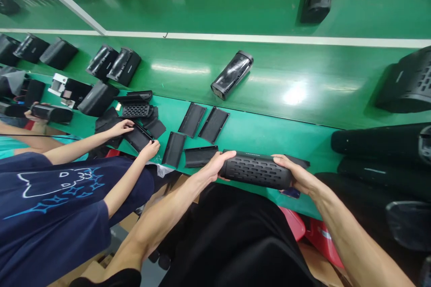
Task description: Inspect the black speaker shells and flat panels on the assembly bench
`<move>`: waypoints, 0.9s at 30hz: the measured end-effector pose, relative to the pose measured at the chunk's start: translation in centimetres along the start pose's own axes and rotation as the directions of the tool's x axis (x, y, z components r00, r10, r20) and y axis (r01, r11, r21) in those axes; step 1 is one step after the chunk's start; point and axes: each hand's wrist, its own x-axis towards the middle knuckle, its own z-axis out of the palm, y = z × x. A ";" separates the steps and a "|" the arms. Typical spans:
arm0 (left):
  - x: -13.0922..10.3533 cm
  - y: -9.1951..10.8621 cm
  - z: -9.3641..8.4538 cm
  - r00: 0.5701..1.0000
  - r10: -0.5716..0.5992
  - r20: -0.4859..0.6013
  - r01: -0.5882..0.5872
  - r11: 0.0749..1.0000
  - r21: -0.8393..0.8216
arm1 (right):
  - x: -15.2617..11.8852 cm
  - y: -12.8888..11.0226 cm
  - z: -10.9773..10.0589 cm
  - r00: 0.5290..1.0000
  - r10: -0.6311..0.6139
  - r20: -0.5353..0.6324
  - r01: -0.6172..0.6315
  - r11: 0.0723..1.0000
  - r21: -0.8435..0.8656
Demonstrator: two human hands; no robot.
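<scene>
Both of my hands hold a black speaker (257,170) with a slotted grille, one at each end, just above the near edge of the green bench. My left hand (218,166) grips its left end, thumb on top. At the other end my right hand (298,175) is wrapped round the casing, thumb also on top. Beside my left hand lies a black panel (201,156), partly behind the wrist. More loose black panels (191,119) rest on the bench to the left. A dark flat piece (298,161) shows behind my right hand.
A co-worker's hands (136,139) handle a black panel at left; another person's hand (37,114) is farther left. One speaker (232,75) lies on the green surface ahead. Large black speakers (384,143) crowd the right side. Red stools (316,233) stand below the bench edge.
</scene>
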 end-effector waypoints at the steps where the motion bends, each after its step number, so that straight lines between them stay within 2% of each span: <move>1: 0.0 0.1 0.1 1.000 -0.016 -0.009 0.017 1.000 0.014 | 0.1 -0.1 0.0 1.000 0.002 -0.005 -0.002 1.000 -0.012; 3: -0.1 0.2 0.1 0.998 -0.054 -0.026 0.056 0.997 0.050 | 0.3 -0.2 -0.3 1.000 0.000 -0.013 0.000 1.000 -0.023; 6: -0.1 0.5 -0.1 0.999 -0.052 -0.003 0.052 0.998 0.029 | 0.7 0.6 -1.2 0.999 -0.024 -0.039 0.024 1.000 0.012; 7: -0.1 0.5 -0.3 0.999 -0.047 -0.002 0.047 0.999 0.001 | 0.9 1.2 -1.4 0.996 -0.069 -0.059 0.072 0.996 0.051; 9: 0.0 0.2 -0.3 0.998 -0.061 0.009 0.061 0.992 -0.108 | 1.4 2.8 -1.1 0.967 -0.226 -0.118 0.244 0.953 0.182; 12: 0.2 -0.8 0.9 0.984 -0.117 0.136 0.156 0.933 -0.325 | 2.0 5.5 2.0 0.875 -0.455 -0.167 0.484 0.795 0.365; 15: 0.6 -2.6 3.0 0.940 -0.034 0.339 0.192 0.876 -0.443 | 2.3 6.6 6.3 0.818 -0.553 -0.159 0.570 0.741 0.355; 17: 0.8 -3.4 3.7 0.905 0.016 0.426 0.166 0.907 -0.387 | 2.1 5.9 7.4 0.769 -0.603 -0.211 0.639 0.724 0.259; 18: 0.8 -3.5 3.5 0.903 0.022 0.429 0.129 0.939 -0.320 | 1.7 5.3 7.0 0.739 -0.636 -0.220 0.672 0.719 0.179; 20: 0.7 -2.9 2.4 0.931 0.075 0.357 -0.004 0.981 -0.194 | 0.5 3.7 5.0 0.689 -0.705 -0.172 0.702 0.707 -0.086; 21: 0.5 -2.3 1.5 0.939 0.151 0.308 -0.103 0.980 -0.168 | -0.4 3.0 3.7 0.674 -0.729 -0.115 0.688 0.677 -0.263; 22: 0.3 -1.4 0.6 0.928 0.260 0.266 -0.220 0.961 -0.169 | -1.3 2.4 2.6 0.668 -0.743 -0.045 0.652 0.614 -0.445; 24: -0.4 0.2 -0.9 0.854 0.448 0.266 -0.427 0.894 -0.136 | -3.3 1.5 1.3 0.667 -0.736 0.113 0.560 0.396 -0.728; 25: -0.9 0.8 -1.4 0.820 0.483 0.308 -0.485 0.871 -0.074 | -4.2 1.2 1.1 0.671 -0.717 0.191 0.526 0.278 -0.804; 26: -1.3 1.1 -1.7 0.804 0.478 0.353 -0.513 0.858 0.007 | -4.9 1.1 1.3 0.677 -0.689 0.258 0.508 0.184 -0.842; 27: -1.7 1.2 -1.8 0.807 0.449 0.383 -0.515 0.853 0.085 | -5.5 1.2 1.5 0.685 -0.660 0.309 0.505 0.125 -0.854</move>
